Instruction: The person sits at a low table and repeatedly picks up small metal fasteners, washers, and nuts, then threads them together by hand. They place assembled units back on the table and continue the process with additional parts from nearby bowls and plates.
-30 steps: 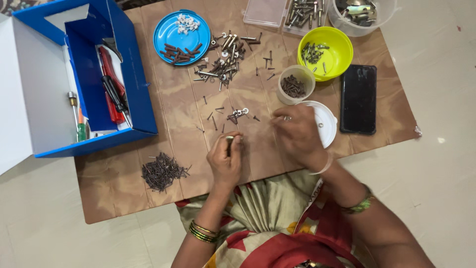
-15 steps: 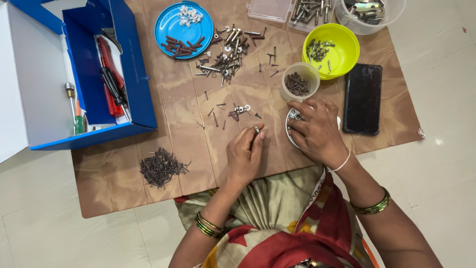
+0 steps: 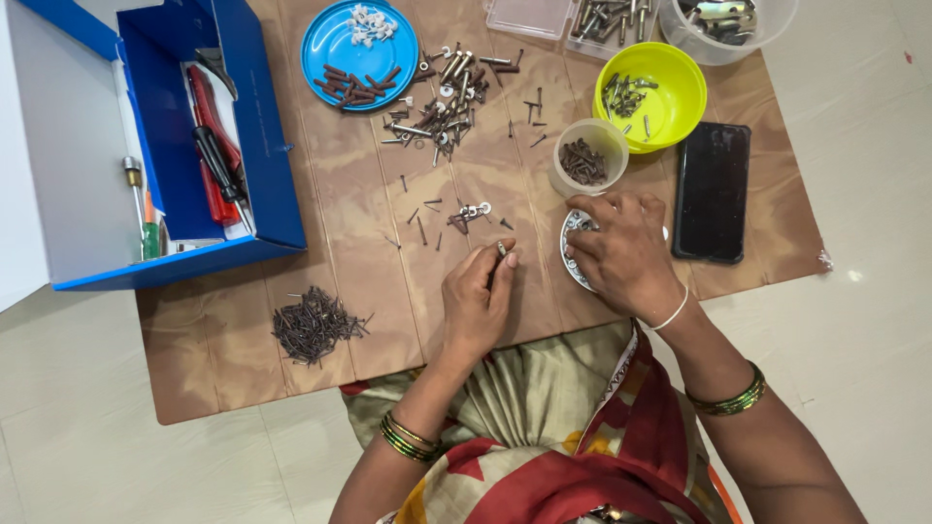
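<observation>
The left hand (image 3: 478, 296) pinched a small screw (image 3: 502, 249) between its fingertips, just left of the white lid (image 3: 572, 254). The right hand (image 3: 621, 250) lay spread over that lid, fingers on its washers; sorting was apparently in hand.

a blue and white cardboard box (image 3: 146, 146) stands open at the upper left of the frame. a black phone (image 3: 712, 191), its dark screen blank, lies flat at the right, below the yellow bowl (image 3: 649, 95).
</observation>
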